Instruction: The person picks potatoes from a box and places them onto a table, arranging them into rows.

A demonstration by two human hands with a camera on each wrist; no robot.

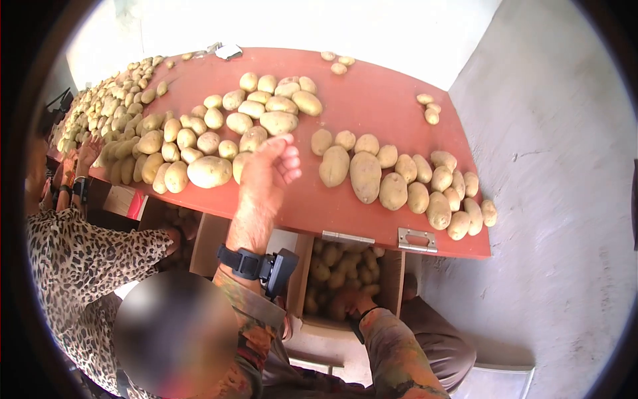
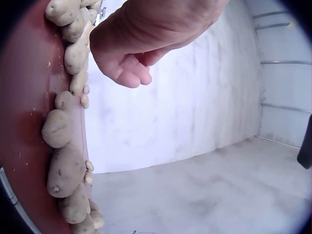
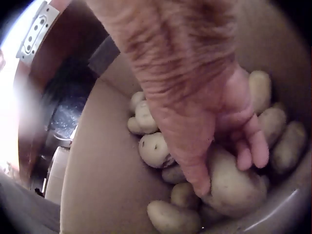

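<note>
Left hand is raised over the near edge of the red table in the head view, fingers loosely curled and holding nothing, with heaps of potatoes spread across the tabletop to its left, far side and right. Below the table edge sits a cardboard box filled with more potatoes, and the right hand reaches down into it. At the near left a second person in a leopard-print sleeve stands beside the table. From the left wrist view, the left hand hangs free in the air, fingers bent inward and empty, just to the right of the potato row along the table edge. From the right wrist view, the right hand lies deep in the box, fingers curled onto a large potato among the others; it seems to grip it, though the thumb is hidden
</note>
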